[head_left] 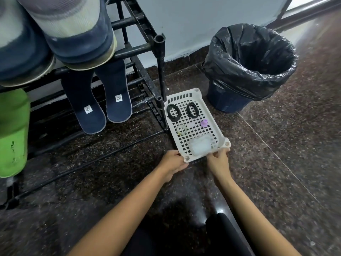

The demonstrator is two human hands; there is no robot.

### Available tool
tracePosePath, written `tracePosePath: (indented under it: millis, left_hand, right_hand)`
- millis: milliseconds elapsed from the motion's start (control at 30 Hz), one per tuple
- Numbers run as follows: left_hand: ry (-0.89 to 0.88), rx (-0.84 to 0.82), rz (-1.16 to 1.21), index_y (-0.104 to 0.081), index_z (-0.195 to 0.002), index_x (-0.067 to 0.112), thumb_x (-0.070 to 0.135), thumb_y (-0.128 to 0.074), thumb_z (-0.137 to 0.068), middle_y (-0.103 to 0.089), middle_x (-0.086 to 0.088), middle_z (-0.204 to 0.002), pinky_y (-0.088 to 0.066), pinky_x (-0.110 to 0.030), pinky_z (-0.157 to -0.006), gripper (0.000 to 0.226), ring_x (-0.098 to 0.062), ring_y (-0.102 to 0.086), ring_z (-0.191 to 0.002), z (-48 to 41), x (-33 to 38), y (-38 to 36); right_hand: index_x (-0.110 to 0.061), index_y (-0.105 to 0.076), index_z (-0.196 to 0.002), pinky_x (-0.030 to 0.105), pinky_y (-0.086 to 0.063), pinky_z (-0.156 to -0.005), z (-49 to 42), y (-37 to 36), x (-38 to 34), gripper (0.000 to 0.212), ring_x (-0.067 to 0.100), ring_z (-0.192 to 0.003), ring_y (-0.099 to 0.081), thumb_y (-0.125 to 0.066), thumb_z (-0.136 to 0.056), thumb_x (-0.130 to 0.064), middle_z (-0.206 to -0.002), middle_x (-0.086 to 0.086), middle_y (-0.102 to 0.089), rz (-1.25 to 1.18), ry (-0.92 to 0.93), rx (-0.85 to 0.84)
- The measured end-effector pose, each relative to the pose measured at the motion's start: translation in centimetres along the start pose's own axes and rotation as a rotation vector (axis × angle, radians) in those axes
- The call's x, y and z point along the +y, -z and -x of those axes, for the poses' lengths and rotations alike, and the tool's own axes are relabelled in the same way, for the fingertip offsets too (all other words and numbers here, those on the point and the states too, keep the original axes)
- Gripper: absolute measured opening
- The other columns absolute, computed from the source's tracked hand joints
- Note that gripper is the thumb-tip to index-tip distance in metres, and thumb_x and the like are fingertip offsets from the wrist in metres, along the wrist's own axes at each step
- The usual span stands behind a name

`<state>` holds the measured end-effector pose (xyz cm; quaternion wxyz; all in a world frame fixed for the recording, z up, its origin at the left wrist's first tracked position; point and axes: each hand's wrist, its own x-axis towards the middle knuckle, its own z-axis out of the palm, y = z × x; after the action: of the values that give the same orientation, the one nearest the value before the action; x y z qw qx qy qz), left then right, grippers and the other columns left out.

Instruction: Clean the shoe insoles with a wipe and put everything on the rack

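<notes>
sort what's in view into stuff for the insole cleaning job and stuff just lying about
For the job: navy insoles, black rack, blue shoes, white basket gripped by left hand and right hand, pale pack in it (maybe wipes), black loops (maybe laces).

Lying about: lined bin, green slipper, purple piece, clear ring.

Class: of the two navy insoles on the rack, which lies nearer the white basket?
The right insole, next to the rack's corner post; the left insole lies farther from the basket.

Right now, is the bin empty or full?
Looks empty: nothing shows inside the bin, though its dark bottom is hard to see.
</notes>
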<state>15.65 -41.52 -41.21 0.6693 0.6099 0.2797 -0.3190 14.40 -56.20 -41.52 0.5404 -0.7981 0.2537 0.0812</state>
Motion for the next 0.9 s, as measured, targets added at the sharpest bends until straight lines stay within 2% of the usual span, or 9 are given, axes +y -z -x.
tracePosePath:
  millis: [100, 333, 433, 500, 567, 633, 667, 800, 900]
  left_hand:
    - [-0.074, -0.004, 0.087, -0.057, -0.127, 0.004, -0.01, -0.049, -0.094, -0.065, -0.006, -0.12, -0.051, -0.024, -0.092, 0.036, -0.014, -0.061, -0.107, -0.1, 0.9, -0.2]
    - [-0.171, 0.062, 0.11, -0.039, -0.146, 0.006, -0.006, -0.043, -0.098, -0.046, -0.01, -0.147, -0.044, -0.026, -0.098, 0.05, -0.019, -0.049, -0.13, -0.5, 2.8, 0.2]
    - [-0.189, 0.128, 0.079, -0.032, -0.148, 0.001, -0.008, -0.042, -0.097, -0.053, -0.008, -0.133, -0.046, -0.025, -0.09, 0.053, -0.015, -0.056, -0.112, -0.6, 3.5, 0.7]
    - [-0.203, 0.146, 0.08, -0.04, -0.143, 0.004, -0.009, -0.039, -0.098, -0.054, 0.003, -0.106, -0.042, -0.019, -0.073, 0.047, -0.004, -0.05, -0.082, -0.8, 3.9, 1.1]
    - [-0.182, 0.147, 0.062, -0.052, -0.113, 0.015, -0.01, -0.038, -0.097, -0.046, 0.006, -0.086, -0.035, -0.018, -0.065, 0.033, -0.003, -0.04, -0.07, -1.3, 4.1, 1.4]
    - [-0.182, 0.141, 0.026, -0.042, -0.078, 0.022, -0.011, -0.037, -0.096, -0.036, 0.006, -0.076, -0.03, -0.02, -0.062, 0.038, -0.005, -0.034, -0.067, -1.3, 4.4, 1.5]
    - [-0.197, 0.136, 0.016, -0.036, -0.073, 0.024, -0.012, -0.036, -0.095, -0.034, 0.006, -0.075, -0.029, -0.02, -0.061, 0.042, -0.005, -0.033, -0.066, -1.6, 4.3, 1.5]
    - [-0.218, 0.125, -0.004, -0.033, -0.072, 0.026, -0.01, -0.037, -0.095, -0.033, 0.007, -0.074, -0.028, -0.021, -0.06, 0.044, -0.004, -0.032, -0.065, -1.1, 4.6, 1.7]
    - [-0.22, 0.128, -0.063, -0.051, -0.094, 0.023, -0.005, -0.04, -0.097, -0.046, 0.004, -0.087, -0.043, -0.025, -0.075, 0.03, -0.005, -0.045, -0.075, 0.0, 4.5, 2.5]
  right_hand:
    - [-0.008, -0.026, -0.14, 0.04, -0.043, -0.098, -1.7, -1.0, -1.6, 0.056, 0.021, -0.113, -0.05, -0.049, -0.089, -0.008, -0.124, 0.0, -0.049, 0.008, 0.058, -0.069]
    - [0.0, -0.018, -0.143, 0.041, -0.043, -0.098, -5.3, -3.7, -5.0, 0.065, 0.029, -0.119, -0.05, -0.05, -0.088, -0.014, -0.134, 0.012, -0.05, 0.064, 0.06, -0.16]
    - [-0.001, -0.018, -0.143, 0.045, -0.041, -0.102, -6.2, -4.8, -6.4, 0.068, 0.029, -0.121, -0.048, -0.05, -0.084, -0.011, -0.136, 0.014, -0.047, 0.038, 0.069, -0.181]
    - [-0.004, -0.023, -0.141, 0.047, -0.04, -0.103, -6.8, -5.5, -6.9, 0.066, 0.029, -0.12, -0.048, -0.049, -0.081, -0.011, -0.135, 0.013, -0.048, 0.024, 0.1, -0.192]
    - [-0.004, -0.022, -0.141, 0.048, -0.04, -0.103, -7.2, -5.9, -7.5, 0.064, 0.03, -0.121, -0.047, -0.049, -0.083, -0.009, -0.136, 0.014, -0.046, 0.032, 0.106, -0.213]
    - [-0.004, -0.022, -0.141, 0.048, -0.04, -0.102, -7.6, -6.4, -8.1, 0.064, 0.031, -0.122, -0.047, -0.049, -0.083, -0.008, -0.138, 0.015, -0.044, 0.044, 0.118, -0.234]
    - [-0.004, -0.022, -0.142, 0.048, -0.04, -0.103, -7.9, -6.7, -8.2, 0.066, 0.031, -0.123, -0.046, -0.05, -0.082, -0.01, -0.139, 0.015, -0.043, 0.04, 0.131, -0.237]
    - [-0.002, -0.015, -0.145, 0.045, -0.042, -0.1, -8.3, -7.4, -8.2, 0.08, 0.03, -0.121, -0.048, -0.052, -0.075, -0.017, -0.136, 0.012, -0.047, 0.031, 0.101, -0.234]
    - [-0.008, -0.004, -0.148, 0.034, -0.048, -0.078, -7.0, -7.1, -7.5, 0.088, 0.02, -0.095, -0.053, -0.047, -0.071, -0.015, -0.105, 0.002, -0.054, 0.083, 0.048, -0.242]
